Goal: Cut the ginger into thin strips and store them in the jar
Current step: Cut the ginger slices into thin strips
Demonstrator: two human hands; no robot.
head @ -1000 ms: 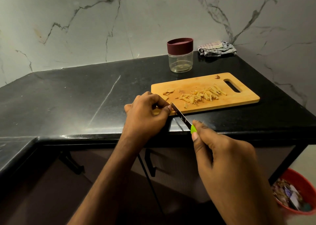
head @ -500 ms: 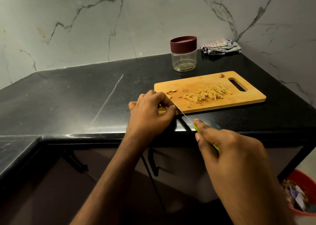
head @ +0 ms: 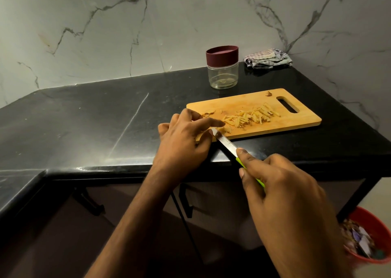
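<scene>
While right grip [head: 275, 180] clamps knife [head: 227, 144], left grip [head: 186, 138] – fingers straight – touches ginger strips [head: 251, 117].

Left hand [head: 186, 139] extended, right hand [head: 283, 193] gripping.

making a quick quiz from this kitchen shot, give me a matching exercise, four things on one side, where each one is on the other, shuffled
Things:
1. jar
2. ginger strips
3. knife
4. cloth

Places:
A. gripped in the right hand
B. back corner of the counter, by the wall
C. piled on the cutting board
D. on the counter behind the board, lid on

Pairs: 1-D, 2-C, 3-A, 4-B
</scene>
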